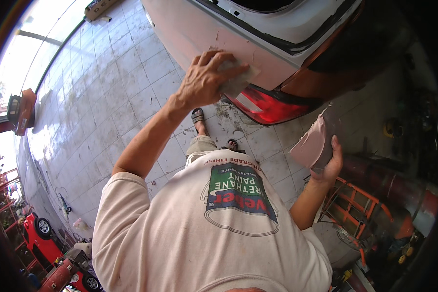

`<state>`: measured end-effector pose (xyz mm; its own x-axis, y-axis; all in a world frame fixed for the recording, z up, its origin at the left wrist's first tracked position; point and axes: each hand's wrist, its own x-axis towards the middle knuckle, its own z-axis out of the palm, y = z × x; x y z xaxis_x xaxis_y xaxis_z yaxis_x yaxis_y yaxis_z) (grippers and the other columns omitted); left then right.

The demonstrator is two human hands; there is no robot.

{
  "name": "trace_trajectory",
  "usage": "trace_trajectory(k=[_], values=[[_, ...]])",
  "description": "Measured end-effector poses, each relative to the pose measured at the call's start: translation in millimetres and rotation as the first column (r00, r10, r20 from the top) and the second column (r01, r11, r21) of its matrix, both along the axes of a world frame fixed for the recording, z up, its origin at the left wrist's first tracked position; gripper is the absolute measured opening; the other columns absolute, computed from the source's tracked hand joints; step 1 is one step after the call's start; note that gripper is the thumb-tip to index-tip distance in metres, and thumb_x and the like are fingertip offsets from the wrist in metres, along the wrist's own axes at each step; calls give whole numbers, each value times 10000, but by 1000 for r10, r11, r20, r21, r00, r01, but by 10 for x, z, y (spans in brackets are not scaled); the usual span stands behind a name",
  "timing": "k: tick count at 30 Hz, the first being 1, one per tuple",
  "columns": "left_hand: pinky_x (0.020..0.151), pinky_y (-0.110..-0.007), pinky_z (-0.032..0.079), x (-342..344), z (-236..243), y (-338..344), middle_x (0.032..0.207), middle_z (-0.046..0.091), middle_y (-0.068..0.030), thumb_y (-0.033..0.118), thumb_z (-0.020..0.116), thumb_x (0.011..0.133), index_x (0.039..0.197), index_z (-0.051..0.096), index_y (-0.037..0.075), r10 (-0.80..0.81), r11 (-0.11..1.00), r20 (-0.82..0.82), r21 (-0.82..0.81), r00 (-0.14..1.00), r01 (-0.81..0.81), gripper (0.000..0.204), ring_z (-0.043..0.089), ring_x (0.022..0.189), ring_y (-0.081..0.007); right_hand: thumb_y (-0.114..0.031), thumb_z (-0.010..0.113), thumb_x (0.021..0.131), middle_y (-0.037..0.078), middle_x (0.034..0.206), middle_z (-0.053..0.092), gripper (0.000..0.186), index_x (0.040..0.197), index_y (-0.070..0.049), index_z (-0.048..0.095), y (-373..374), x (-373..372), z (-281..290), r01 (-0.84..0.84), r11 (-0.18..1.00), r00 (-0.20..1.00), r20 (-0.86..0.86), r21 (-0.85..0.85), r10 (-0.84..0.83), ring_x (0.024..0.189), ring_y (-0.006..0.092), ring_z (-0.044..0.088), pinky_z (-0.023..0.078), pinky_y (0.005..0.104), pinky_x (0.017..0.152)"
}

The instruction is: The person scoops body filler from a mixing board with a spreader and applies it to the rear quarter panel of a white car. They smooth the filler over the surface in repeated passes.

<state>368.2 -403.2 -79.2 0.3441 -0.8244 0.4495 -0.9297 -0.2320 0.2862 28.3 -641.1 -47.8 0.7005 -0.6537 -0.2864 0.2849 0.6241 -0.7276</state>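
Gripped in the left hand [204, 75] is a thin, pale, translucent flat sheet [235, 86], with the fingers bent over its upper part and the thumb laid along its right side. In the head view, this sheet is held at the lower corner of a car body panel [194, 36], just above a red tail light [272, 106]. The panel is coated partly in white and partly in pale pink, and a few small rough marks are seen on its pink part near the fingertips. By the right hand [332, 164], a flat board [333, 127] is held at its lower edge, well apart from the panel; its face is largely covered by a smooth, spread layer of pink paste [310, 145], ragged along the upper edge. How the fingers are placed behind the board cannot be told.

A pale T-shirt [155, 233] with a printed can is worn, and sandals [198, 116] are seen on the feet, on a floor of light tiles [102, 97]. An orange metal frame [357, 209] is placed to the right, beyond the right forearm. At the lower left, a red car [41, 238] is seen.
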Motion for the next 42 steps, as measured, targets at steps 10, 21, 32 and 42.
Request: trace_trajectory(k=[10,21,32,42], values=[[1098,-456,580,551,64,220,1491,664,-50,89,781,906,1462,738,378,127,981,-42,-142,991,-131,628,628,1359,-334,-220,646,1076,166,1337,740,430,1389,74,668,-147,280,136,-65,997,998,-6,-39,65,1217,287,719,563,435,1070],[1061,-476,580,249,303,-326,1349,711,-49,88,795,880,1396,778,394,79,997,22,22,997,-79,600,660,1270,-324,-229,608,1095,180,1341,744,443,1400,89,659,-83,137,134,-90,996,996,-8,-27,90,1200,287,731,574,435,1055],[1154,-479,571,26,-285,386,1387,695,-29,200,893,795,1429,760,374,21,999,88,42,996,-25,671,652,1343,-325,-286,597,1103,196,1344,727,508,1461,74,605,-312,234,-83,-104,992,994,-46,-73,101,1176,341,729,583,508,1024],[1131,-437,572,1190,176,-35,1404,700,-43,-25,821,795,1401,769,330,-38,999,165,42,986,31,705,657,1320,-311,-319,570,1105,199,1380,712,558,1530,43,566,-128,269,38,-162,987,985,-65,1,161,1211,350,714,573,529,1045]])
